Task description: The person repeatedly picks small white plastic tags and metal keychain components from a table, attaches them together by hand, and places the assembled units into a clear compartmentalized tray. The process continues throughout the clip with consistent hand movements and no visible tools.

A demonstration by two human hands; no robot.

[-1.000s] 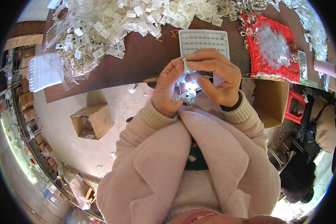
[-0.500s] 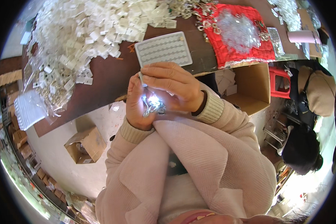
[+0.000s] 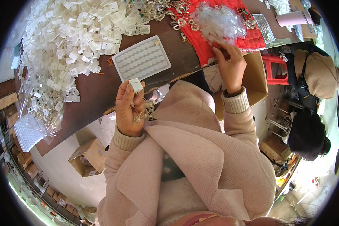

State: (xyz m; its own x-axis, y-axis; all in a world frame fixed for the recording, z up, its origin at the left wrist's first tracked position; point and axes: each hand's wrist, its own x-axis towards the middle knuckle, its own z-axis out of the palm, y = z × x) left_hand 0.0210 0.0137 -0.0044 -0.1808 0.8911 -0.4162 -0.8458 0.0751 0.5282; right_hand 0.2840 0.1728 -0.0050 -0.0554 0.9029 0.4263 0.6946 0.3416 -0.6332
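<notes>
From far off, I saw the left hand (image 3: 128, 112) pinch the white block (image 3: 136, 85) near the tray (image 3: 141, 59), maybe to keep its face clear; shiny rings (image 3: 148, 109) were by the palm. The right hand (image 3: 232, 69) was over the edge of the red cloth (image 3: 199, 45); I couldn't tell if its grip was closed.

A cardboard box (image 3: 95, 152), seemingly part-filled, stands on the floor (image 3: 60, 162).

Brown table (image 3: 90, 90): beyond my left hand (image 3: 128, 113) lie one white ridged tray (image 3: 141, 58), one heap of white plastic pieces (image 3: 79, 41); by my right hand (image 3: 231, 69), one red cloth (image 3: 201, 49).
</notes>
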